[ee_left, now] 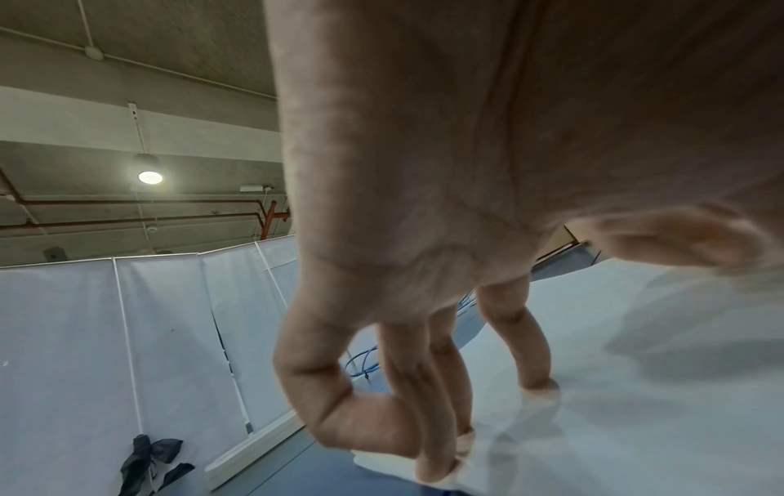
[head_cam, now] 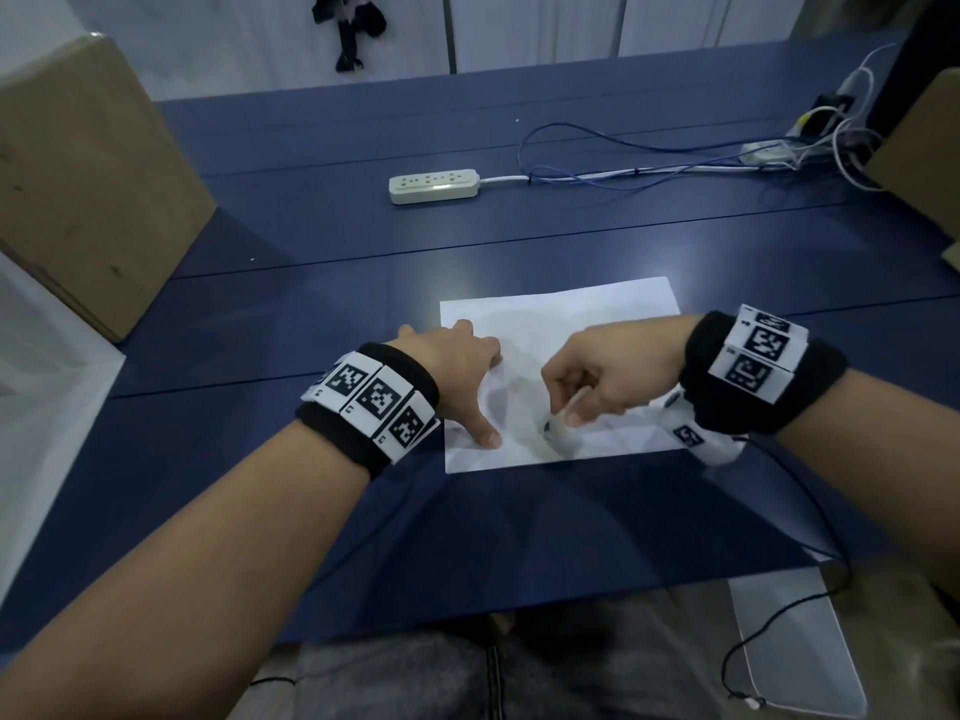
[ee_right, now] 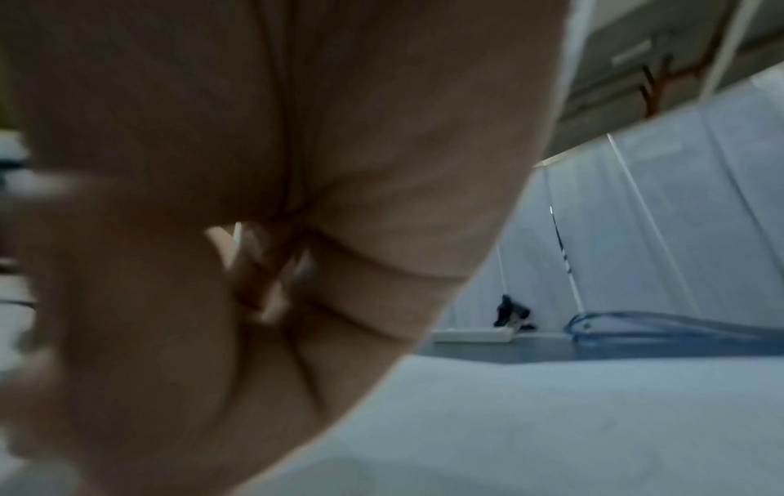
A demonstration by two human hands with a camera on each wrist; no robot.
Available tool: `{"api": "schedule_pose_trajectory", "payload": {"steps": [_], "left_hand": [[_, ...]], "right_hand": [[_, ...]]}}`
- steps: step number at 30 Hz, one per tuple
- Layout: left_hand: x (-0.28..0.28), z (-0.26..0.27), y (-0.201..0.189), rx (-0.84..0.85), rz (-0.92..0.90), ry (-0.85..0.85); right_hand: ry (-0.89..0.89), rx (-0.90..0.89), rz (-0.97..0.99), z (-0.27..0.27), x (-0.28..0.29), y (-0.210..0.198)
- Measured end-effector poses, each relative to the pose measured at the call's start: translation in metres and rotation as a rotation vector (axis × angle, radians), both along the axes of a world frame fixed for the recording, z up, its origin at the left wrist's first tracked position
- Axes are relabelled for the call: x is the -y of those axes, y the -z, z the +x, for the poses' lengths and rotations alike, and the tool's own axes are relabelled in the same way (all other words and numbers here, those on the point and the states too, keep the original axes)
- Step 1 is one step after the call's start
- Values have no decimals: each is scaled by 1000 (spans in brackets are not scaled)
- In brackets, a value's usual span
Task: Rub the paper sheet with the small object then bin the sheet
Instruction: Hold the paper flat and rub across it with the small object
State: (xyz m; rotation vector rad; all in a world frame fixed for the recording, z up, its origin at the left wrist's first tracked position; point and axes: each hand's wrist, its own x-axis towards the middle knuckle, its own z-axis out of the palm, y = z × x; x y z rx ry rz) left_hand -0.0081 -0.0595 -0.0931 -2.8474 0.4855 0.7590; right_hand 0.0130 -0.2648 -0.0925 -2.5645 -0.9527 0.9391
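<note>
A white, slightly creased paper sheet [head_cam: 561, 324] lies on the dark blue table [head_cam: 311, 283] in front of me. My left hand [head_cam: 457, 366] rests on the sheet's left part, with spread fingers [ee_left: 534, 365] and the thumb pressing the paper [ee_left: 636, 386] down. My right hand [head_cam: 587, 387] is curled over the sheet's lower middle and pinches a small white object [head_cam: 558, 426] against the paper. In the right wrist view the blurred palm [ee_right: 254, 235] fills most of the picture and the object is barely visible; the sheet [ee_right: 551, 419] lies below.
A white power strip [head_cam: 434, 185] with white and blue cables [head_cam: 623, 163] lies at the back of the table. Cardboard boxes stand at the left [head_cam: 88, 168] and right [head_cam: 919, 142]. A clear plastic container [head_cam: 800, 646] sits below the table's front right edge.
</note>
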Motion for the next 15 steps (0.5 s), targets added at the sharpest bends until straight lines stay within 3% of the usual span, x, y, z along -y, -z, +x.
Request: {"api": "schedule_pose_trajectory", "payload": {"steps": [2, 8, 13, 15], "left_hand": [[1, 0, -1, -3, 6, 2], [0, -1, -1, 2, 1, -6], [1, -1, -1, -2, 6, -4], [1, 0, -1, 0, 6, -5]], "right_hand": [[-18, -11, -13, -1, -1, -1], [150, 355, 25, 24, 5, 0], [-44, -2, 3, -4, 0, 1], [-26, 122, 12, 4, -2, 0]]}}
